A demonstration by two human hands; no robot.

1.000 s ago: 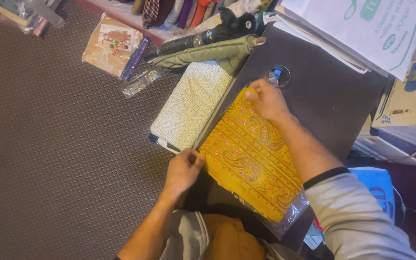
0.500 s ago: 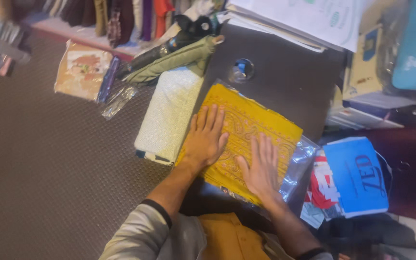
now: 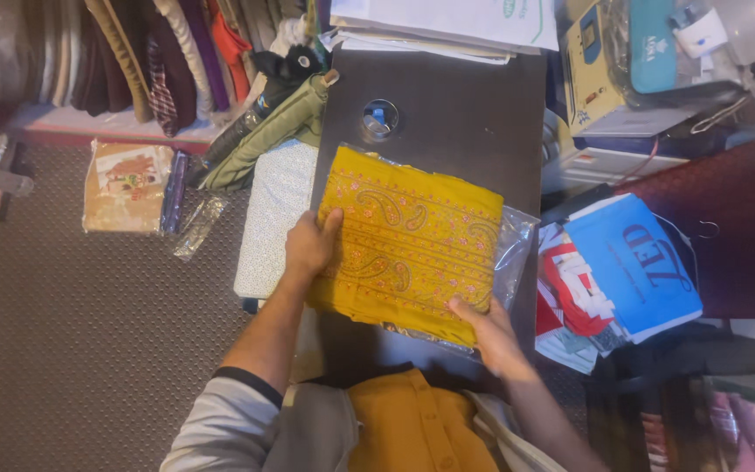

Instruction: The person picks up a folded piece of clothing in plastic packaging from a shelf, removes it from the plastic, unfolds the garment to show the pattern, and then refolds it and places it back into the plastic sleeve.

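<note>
Two hands grip one yellow packet (clear-wrapped).

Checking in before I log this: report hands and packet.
Left hand grips packet's left edge. Right hand grips its near right corner. Packet flat on dark table, nothing on top.

Your head camera, the only view, looks almost straight down from above your chest onto the dark bench, close enough that your forearms fill the lower frame. Your hands, left and right, sit near centre at the yellow cloth. The carpet spreads left; the top edge catches hanging clothes.
</note>
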